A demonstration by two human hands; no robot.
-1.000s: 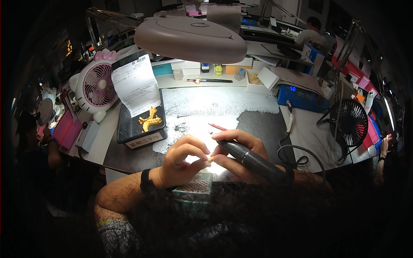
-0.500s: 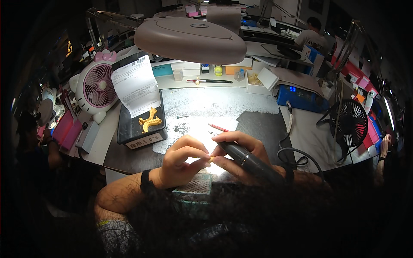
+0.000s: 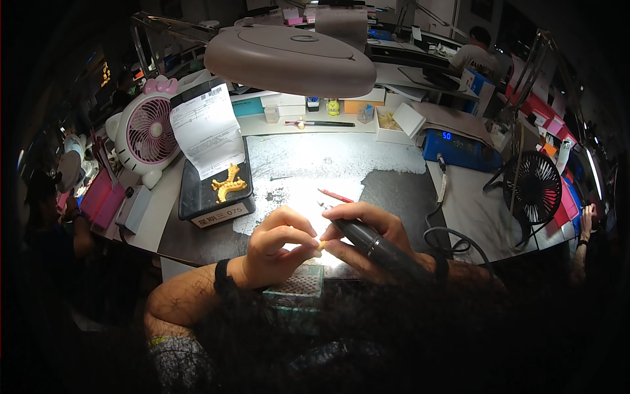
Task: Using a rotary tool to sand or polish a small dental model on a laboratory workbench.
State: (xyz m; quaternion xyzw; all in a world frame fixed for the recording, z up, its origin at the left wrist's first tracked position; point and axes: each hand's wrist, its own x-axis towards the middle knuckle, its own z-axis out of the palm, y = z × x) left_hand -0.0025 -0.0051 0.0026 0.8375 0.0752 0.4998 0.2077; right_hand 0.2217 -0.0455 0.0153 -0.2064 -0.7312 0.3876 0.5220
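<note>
My left hand (image 3: 279, 244) pinches a tiny yellowish piece (image 3: 322, 245) between thumb and fingertips, under the bright lamp light. Its exact kind is too small to make out. Wrapped in my right hand (image 3: 361, 259) is a thick black rotary handpiece (image 3: 387, 249), its front end pointing toward the piece. My right fingertips come close to the left ones, and the handpiece's tip is hidden among them. Just beyond my hands lies a red pencil-like tool (image 3: 336, 196). To the left, yellow dental models (image 3: 229, 184) sit in a black tray (image 3: 216, 217) with a paper sheet (image 3: 209, 128).
Overhead hangs a large lamp head (image 3: 289, 62). A pink-and-white fan (image 3: 150, 130) stands left, a black fan (image 3: 532, 187) right. A blue control unit (image 3: 459, 151) has a cable (image 3: 441, 190) running down beside my right hand. A perforated grate (image 3: 295, 282) lies below my hands. Other people work nearby.
My right fingers and the handpiece have shifted very slightly against the small piece. My left hand keeps its pinch. At the far left, a person's head now shows behind the fan.
</note>
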